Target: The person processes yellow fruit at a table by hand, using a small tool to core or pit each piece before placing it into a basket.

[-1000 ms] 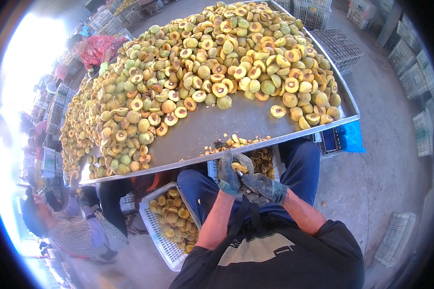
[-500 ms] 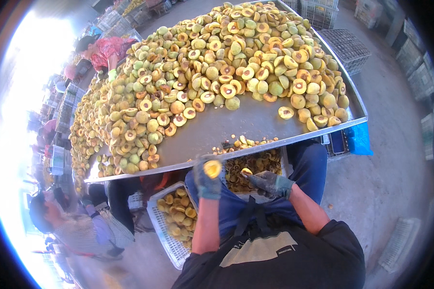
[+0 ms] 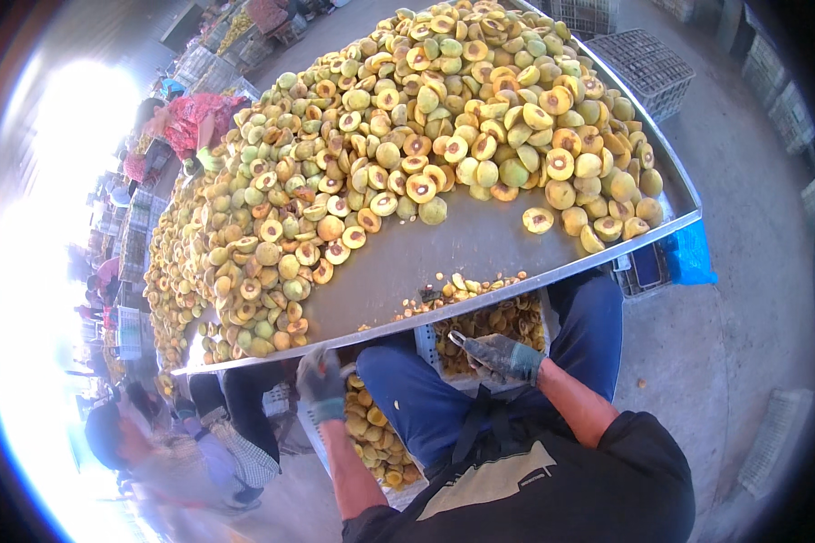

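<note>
**Pitting knife in the right grip, left glove low over the crate**

Halves of yellow-green stone fruit (image 3: 444,136) lie heaped over most of the long grey metal tabletop (image 3: 480,244), many cut face up with the reddish hollow showing. The strip nearest the seated person is bare metal, probably kept free as working room at the near edge. Along that edge lies a small scatter of brown pits and scraps (image 3: 466,288), which looks like waste pushed off where it can drop.

The right hand (image 3: 503,356), in a dark grey work glove, is closed round a small metal pitting tool (image 3: 457,339) whose tip sticks out up and to the left, towards the tabletop's edge. It is held over the lap, directly above a white crate of cut pieces and pits (image 3: 498,321) wedged between the blue-trousered knees; that position would let anything scooped out fall straight in.

The left hand (image 3: 321,380), also gloved, hangs below the tabletop's rim, curled, but whether its grip encloses a fruit I cannot tell. It is just above a white plastic basket of fruit halves (image 3: 376,434) standing on the floor by the left leg. The heaped fruit lies well apart from both hands, up past the bare strip.

Other people work along the far left side.
</note>
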Demonstrator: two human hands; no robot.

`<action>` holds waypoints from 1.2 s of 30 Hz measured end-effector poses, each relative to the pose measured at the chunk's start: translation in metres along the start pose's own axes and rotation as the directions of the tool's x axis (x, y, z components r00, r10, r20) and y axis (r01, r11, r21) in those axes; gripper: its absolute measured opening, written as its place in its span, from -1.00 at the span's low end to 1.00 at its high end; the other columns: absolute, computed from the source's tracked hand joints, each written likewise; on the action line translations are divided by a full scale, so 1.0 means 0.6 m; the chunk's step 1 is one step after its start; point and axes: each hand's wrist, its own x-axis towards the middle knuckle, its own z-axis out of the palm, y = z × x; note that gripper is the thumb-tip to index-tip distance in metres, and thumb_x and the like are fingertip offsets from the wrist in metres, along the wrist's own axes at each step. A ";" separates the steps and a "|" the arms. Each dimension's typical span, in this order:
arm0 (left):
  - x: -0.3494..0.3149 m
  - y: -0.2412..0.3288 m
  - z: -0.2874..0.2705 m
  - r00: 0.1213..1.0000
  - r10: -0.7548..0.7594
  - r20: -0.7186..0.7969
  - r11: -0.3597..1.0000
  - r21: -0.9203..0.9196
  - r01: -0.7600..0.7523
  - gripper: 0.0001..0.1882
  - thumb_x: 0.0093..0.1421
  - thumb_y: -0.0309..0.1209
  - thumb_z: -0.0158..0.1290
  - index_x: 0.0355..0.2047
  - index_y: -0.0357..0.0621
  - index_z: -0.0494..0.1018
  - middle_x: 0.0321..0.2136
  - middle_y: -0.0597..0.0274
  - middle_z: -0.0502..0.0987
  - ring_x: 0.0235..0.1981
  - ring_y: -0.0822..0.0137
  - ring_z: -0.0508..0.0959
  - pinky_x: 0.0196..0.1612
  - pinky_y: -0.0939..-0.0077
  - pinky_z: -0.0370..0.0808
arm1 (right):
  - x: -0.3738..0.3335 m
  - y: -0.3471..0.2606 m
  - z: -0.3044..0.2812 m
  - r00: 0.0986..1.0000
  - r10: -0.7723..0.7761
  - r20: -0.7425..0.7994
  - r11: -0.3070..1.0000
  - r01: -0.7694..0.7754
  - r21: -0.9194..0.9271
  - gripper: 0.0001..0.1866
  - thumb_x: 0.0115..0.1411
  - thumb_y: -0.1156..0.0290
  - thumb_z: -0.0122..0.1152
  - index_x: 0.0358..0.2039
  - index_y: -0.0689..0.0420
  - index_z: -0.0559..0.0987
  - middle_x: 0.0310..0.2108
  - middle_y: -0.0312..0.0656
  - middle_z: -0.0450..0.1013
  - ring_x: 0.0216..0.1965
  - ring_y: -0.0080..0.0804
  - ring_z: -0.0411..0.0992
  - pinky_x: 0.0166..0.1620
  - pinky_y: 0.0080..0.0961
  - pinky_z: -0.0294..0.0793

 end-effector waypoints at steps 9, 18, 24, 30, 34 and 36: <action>0.238 0.292 0.318 0.888 0.434 0.150 0.900 -0.114 -0.420 -0.41 0.10 -0.06 0.13 0.13 0.04 0.40 -0.01 -0.06 0.50 0.03 -0.08 0.47 0.09 0.07 0.40 | 0.006 0.027 -0.017 0.997 -0.022 -0.072 0.997 0.028 0.076 -0.50 0.33 -0.15 0.01 -0.36 0.07 0.54 -0.60 -0.39 0.37 -0.65 -0.67 0.27 -0.61 -0.68 0.23; 0.246 0.368 0.350 0.920 0.299 0.255 0.943 0.067 -0.325 -0.40 0.05 -0.06 0.19 0.05 -0.08 0.40 -0.07 -0.11 0.47 0.00 -0.15 0.49 0.02 0.05 0.47 | -0.011 0.020 -0.030 0.986 -0.012 -0.167 0.992 0.033 0.121 -0.50 0.34 -0.16 -0.01 -0.35 0.06 0.52 -0.63 -0.38 0.38 -0.74 -0.65 0.27 -0.70 -0.69 0.21; 0.184 0.257 0.293 0.826 0.209 0.524 0.275 -0.842 0.465 -0.57 0.17 -0.28 0.10 0.01 -0.21 0.39 -0.11 0.01 0.51 -0.12 0.06 0.56 -0.11 0.17 0.59 | -0.035 0.004 -0.004 0.934 -0.308 -0.179 0.942 0.326 0.081 -0.50 0.33 -0.16 0.01 -0.33 0.08 0.53 -0.60 -0.37 0.39 -0.69 -0.64 0.30 -0.65 -0.69 0.26; -0.006 0.292 0.142 0.935 0.306 0.178 0.493 -0.870 0.004 -0.48 0.21 -0.35 0.05 0.16 -0.26 0.30 0.01 0.02 0.47 0.01 0.14 0.51 0.05 0.13 0.53 | -0.051 -0.019 0.012 0.908 -0.351 -0.228 0.936 0.335 -0.104 -0.56 0.40 0.03 -0.01 -0.20 0.19 0.56 -0.47 -0.32 0.46 -0.45 -0.58 0.38 -0.35 -0.52 0.44; -0.081 0.313 0.120 0.983 0.176 0.056 0.319 -0.948 -0.003 -0.50 0.10 -0.42 0.30 0.03 -0.28 0.41 -0.17 0.16 0.57 -0.16 0.38 0.57 -0.08 0.48 0.53 | -0.054 -0.030 0.039 0.767 -0.591 -0.249 0.775 0.454 -0.440 -0.61 0.39 0.12 0.03 -0.17 0.23 0.56 -0.43 -0.15 0.52 -0.40 -0.43 0.45 -0.27 -0.43 0.46; -0.100 0.343 0.088 0.982 0.183 0.052 0.339 -0.941 -0.013 -0.49 0.12 -0.44 0.28 0.05 -0.27 0.37 -0.14 0.17 0.55 -0.14 0.38 0.55 -0.06 0.50 0.52 | -0.061 -0.033 0.042 0.744 -0.617 -0.258 0.732 0.423 -0.534 -0.62 0.39 0.17 0.05 -0.11 0.27 0.55 -0.35 0.01 0.55 -0.31 -0.29 0.50 -0.13 -0.33 0.47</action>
